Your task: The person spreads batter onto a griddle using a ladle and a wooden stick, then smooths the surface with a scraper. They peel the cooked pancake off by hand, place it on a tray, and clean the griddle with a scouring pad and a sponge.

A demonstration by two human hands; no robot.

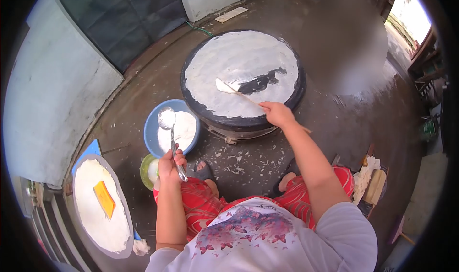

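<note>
Our hands are apart. Our right hand (278,114), at the near edge of the round griddle (234,122), is closed on the thin stick of a spreader (248,98); its white blade touches the griddle's top beside a dark patch (258,83) in the white layer (229,50). Our left hand (172,165), nearer us and left of the griddle, grips a metal ladle (173,143), its bowl over the blue basin (151,128) of white mixture (185,128) just left of the griddle.

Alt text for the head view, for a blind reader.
Right hand holds a stick-handled spreader on a white layer covering most of a round black griddle; left hand holds a metal ladle over a blue basin.
</note>
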